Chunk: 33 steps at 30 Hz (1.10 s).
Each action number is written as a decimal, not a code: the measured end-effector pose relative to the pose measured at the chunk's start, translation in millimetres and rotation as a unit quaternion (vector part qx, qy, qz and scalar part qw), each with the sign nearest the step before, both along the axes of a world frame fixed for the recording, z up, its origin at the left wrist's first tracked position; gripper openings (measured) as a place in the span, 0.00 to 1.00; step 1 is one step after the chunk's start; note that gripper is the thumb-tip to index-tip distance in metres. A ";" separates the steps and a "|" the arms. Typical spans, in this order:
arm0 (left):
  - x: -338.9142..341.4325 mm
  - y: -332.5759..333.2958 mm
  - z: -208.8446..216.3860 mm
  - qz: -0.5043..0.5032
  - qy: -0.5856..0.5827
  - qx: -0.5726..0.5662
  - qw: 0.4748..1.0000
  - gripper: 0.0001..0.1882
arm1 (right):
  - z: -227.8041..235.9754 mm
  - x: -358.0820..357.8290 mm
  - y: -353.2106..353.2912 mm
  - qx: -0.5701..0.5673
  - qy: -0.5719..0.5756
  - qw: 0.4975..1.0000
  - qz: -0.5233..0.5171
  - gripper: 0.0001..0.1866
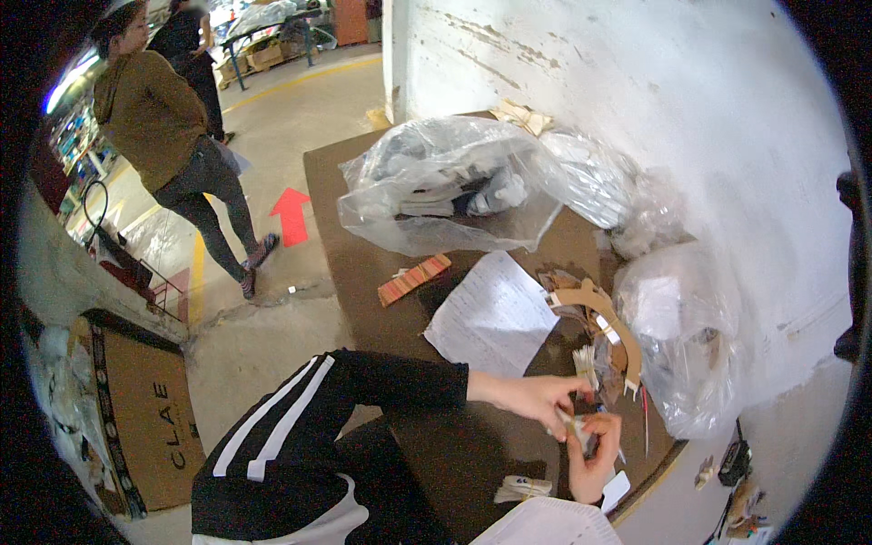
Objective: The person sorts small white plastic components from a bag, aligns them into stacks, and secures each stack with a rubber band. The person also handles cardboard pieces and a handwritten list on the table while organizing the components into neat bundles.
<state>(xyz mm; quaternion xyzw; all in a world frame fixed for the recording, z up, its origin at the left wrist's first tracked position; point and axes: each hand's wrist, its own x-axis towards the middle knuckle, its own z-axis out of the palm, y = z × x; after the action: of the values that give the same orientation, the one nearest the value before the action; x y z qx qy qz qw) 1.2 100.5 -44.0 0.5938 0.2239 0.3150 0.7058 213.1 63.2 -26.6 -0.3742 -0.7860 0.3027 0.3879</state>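
Note:
My left hand reaches in from the left, in a black sleeve with white stripes. Its fingers are pinched on a small pale bundle with a tan band on it. Facing it, my right hand grips the same bundle with bent fingers, which partly hide it. Nearer me lies a bundle of white strips. Another bundle of pale strips is just beyond my hands, beside a curved cardboard piece. A written paper sheet rests further left on the brown tabletop.
Clear plastic bags with pale contents, one large bag and another bag, line the table's far and right sides against a white wall. A red-orange striped stack lies nearby. Two people walk at the left, past a cardboard box.

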 end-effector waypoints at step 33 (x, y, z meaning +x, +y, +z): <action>-10.6 14.2 13.9 0.094 -0.079 -0.238 0.963 0.28 | 5.3 26.9 24.8 0.031 -0.278 0.960 -0.030 0.24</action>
<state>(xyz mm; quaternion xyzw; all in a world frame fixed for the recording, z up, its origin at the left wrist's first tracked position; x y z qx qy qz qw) -9.4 114.7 -30.2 0.3577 0.2914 0.3634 0.8093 240.0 88.1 -21.3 -0.4548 -0.8604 0.1505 0.1739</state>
